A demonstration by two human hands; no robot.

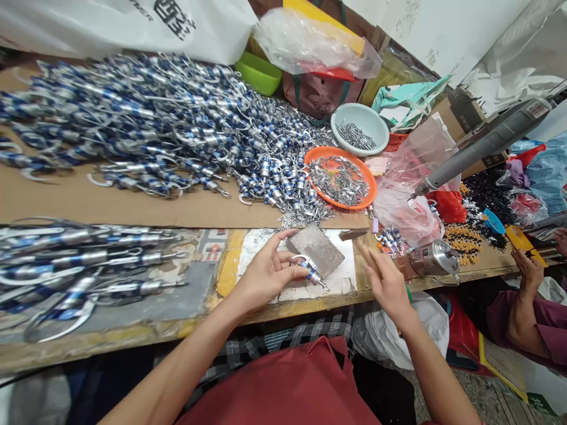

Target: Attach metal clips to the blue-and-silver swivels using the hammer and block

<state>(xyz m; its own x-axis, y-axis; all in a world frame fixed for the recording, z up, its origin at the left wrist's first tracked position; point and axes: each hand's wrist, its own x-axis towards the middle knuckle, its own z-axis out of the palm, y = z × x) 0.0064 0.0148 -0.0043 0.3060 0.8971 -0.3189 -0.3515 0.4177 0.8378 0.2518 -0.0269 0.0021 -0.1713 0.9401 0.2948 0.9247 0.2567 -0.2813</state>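
Observation:
My left hand [266, 273] pinches a small silver and blue hook clasp [309, 270] and holds it against the near edge of a grey metal block [316, 248] on the bench. My right hand [384, 277] hovers just right of the block with its fingers loosely apart; whether it holds a small part I cannot tell. A dark hammer head [353, 234] lies just beyond its fingertips.
A big heap of blue and silver clasps [155, 124] covers the cardboard at the back. More clasps [80, 265] lie at the near left. An orange dish [343, 177] and a pale bowl [359, 128] hold small metal parts. A steel cup [434, 258] stands right. Another person's arm [527, 307] is at far right.

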